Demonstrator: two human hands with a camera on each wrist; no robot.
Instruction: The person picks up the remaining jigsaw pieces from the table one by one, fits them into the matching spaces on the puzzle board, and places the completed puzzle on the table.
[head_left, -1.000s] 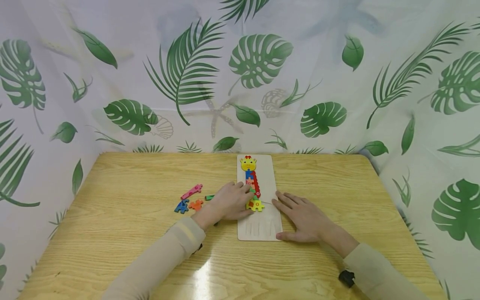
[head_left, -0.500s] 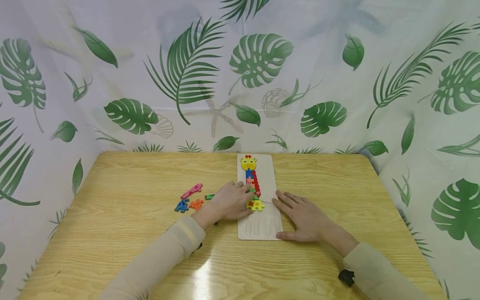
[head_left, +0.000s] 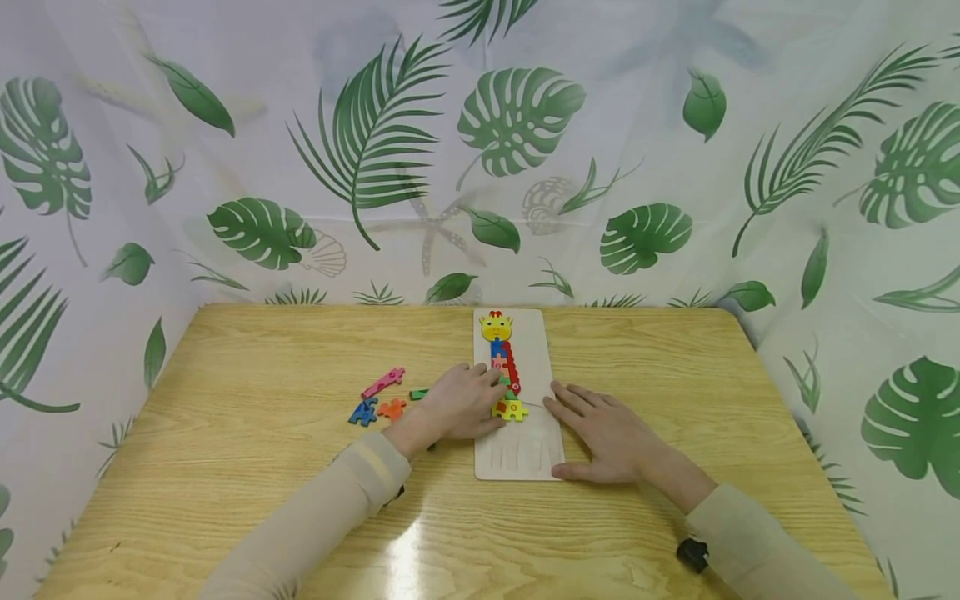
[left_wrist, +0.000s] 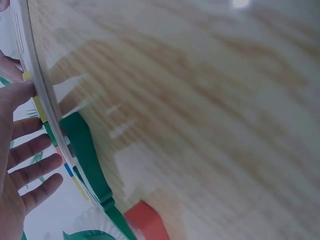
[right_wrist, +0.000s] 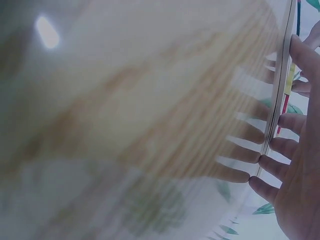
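Note:
A pale wooden puzzle board (head_left: 534, 350) lies upright to me on the table, with a partly filled giraffe shape. Its yellow giraffe head (head_left: 496, 328) is at the top, above a blue piece (head_left: 497, 348) and a long red piece (head_left: 513, 367). My left hand (head_left: 467, 404) rests across the board's left side, fingers over the neck pieces and thumb by the yellow body piece (head_left: 513, 411). In the left wrist view its fingers are spread and hold nothing. My right hand (head_left: 611, 437) lies with extended fingers touching the board's right edge.
Left of the board lie loose puzzle pieces: a pink one (head_left: 384, 382), a blue one (head_left: 364, 412), an orange one (head_left: 392, 409) and a green one (head_left: 418, 394), partly behind my left hand. A leaf-patterned curtain (head_left: 420, 167) stands behind the wooden table (head_left: 247, 400).

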